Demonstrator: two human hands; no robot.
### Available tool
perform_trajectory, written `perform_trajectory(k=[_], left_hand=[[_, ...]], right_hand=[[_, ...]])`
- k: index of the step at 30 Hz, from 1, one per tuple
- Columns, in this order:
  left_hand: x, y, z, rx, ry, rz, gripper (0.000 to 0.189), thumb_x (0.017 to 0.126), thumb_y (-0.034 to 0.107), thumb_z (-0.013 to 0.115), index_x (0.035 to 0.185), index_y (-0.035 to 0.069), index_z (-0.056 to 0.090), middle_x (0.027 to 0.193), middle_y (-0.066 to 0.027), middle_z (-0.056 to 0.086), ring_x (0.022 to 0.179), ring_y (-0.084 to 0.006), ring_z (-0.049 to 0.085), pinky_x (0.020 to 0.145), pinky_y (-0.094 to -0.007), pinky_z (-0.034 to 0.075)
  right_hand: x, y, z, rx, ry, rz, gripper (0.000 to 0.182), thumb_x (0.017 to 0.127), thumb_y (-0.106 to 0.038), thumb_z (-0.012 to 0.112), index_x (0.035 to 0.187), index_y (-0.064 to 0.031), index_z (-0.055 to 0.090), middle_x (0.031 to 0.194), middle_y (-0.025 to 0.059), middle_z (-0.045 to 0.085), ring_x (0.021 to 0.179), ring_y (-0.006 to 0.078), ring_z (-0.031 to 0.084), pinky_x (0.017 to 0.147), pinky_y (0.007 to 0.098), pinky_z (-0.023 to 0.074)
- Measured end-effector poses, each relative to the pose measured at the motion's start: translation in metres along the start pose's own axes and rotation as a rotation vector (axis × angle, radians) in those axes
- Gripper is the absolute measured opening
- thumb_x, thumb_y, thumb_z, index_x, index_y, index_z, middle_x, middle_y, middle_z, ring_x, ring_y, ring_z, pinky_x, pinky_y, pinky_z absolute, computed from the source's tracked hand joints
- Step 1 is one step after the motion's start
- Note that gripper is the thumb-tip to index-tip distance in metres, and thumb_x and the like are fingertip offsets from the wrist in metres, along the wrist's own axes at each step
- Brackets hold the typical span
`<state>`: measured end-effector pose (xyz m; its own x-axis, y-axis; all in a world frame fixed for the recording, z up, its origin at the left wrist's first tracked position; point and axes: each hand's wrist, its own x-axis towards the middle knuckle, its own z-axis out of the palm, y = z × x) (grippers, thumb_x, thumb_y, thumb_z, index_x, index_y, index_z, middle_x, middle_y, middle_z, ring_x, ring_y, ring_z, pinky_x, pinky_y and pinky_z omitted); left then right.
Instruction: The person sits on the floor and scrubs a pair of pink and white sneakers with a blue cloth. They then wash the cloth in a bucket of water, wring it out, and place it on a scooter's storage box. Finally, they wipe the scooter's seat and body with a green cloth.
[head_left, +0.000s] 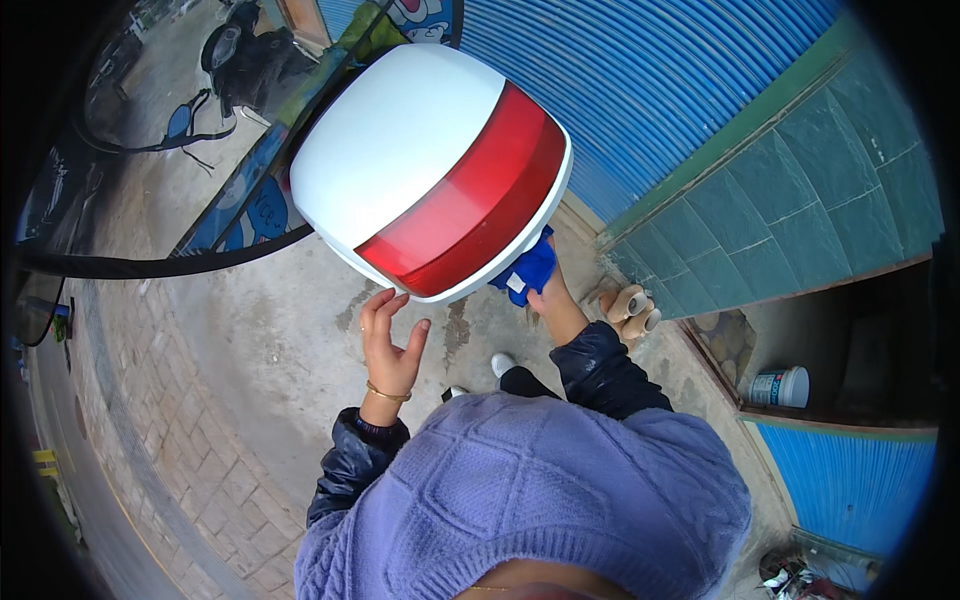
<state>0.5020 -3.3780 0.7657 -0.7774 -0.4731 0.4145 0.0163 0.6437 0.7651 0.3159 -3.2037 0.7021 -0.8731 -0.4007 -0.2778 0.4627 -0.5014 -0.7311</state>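
Observation:
A white scooter top case (397, 142) with a broad red reflector panel (480, 202) stands right before me. My left hand (391, 352) is at the case's lower left rim, its fingers apart and holding nothing. Its fingertips overlap the rim; whether they press on it is hard to tell. On the other side, my right hand (553, 289) grips a bunched blue cloth (531, 270) against the underside of the right rim. The case hides part of that cloth and some of the right fingers.
A printed rain canopy (262, 206) with a black edge spreads behind the case. Beside it runs a blue corrugated shutter (600, 90), then a green tiled wall (787, 187). Tan boots (630, 307) stand at the wall's foot. A white bucket (780, 386) is in the doorway. Another scooter (251, 67) is parked beyond.

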Motion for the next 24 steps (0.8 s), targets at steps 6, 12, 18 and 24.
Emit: perform_trajectory(k=[6,12,18,24], left_hand=[[0.031,0.002,0.023,0.276,0.002,0.283,0.062,0.057,0.033,0.081,0.111,0.016,0.056,0.12,-0.0152,0.038,0.112,-0.0336,0.035,0.094,-0.0471,0.027],[0.026,-0.035,0.034,0.407,0.018,0.428,0.052,0.061,0.046,0.077,0.109,0.03,0.062,0.116,-0.0101,0.039,0.108,-0.0305,0.035,0.089,-0.0436,0.027],[0.033,-0.03,0.037,0.482,0.123,0.592,0.045,0.066,0.048,0.074,0.106,0.033,0.062,0.114,-0.0065,0.041,0.112,-0.026,0.034,0.101,-0.0474,0.016],[0.025,-0.026,0.034,0.599,0.177,0.53,0.049,0.067,0.056,0.069,0.11,0.034,0.061,0.127,-0.0072,0.039,0.126,-0.0276,0.025,0.104,-0.0518,0.01]], right_hand=[[0.011,-0.017,-0.005,0.045,0.178,0.143,0.043,0.094,-0.043,0.038,0.126,-0.0151,0.044,0.119,0.0029,0.054,0.111,0.0193,0.051,0.092,0.0345,0.0432],[0.003,-0.028,0.016,-0.046,0.201,0.176,0.042,0.094,-0.043,0.037,0.128,-0.0178,0.042,0.12,0.0036,0.053,0.112,0.019,0.051,0.092,0.0354,0.044],[0.024,-0.032,0.0,0.083,0.14,0.289,0.052,0.09,-0.048,0.042,0.131,-0.0165,0.037,0.125,0.0047,0.049,0.115,0.0203,0.049,0.094,0.0368,0.0432],[0.025,-0.037,-0.008,-0.097,0.047,0.257,0.054,0.092,-0.051,0.033,0.135,-0.019,0.03,0.133,0.0056,0.042,0.121,0.0208,0.045,0.098,0.0368,0.041]])
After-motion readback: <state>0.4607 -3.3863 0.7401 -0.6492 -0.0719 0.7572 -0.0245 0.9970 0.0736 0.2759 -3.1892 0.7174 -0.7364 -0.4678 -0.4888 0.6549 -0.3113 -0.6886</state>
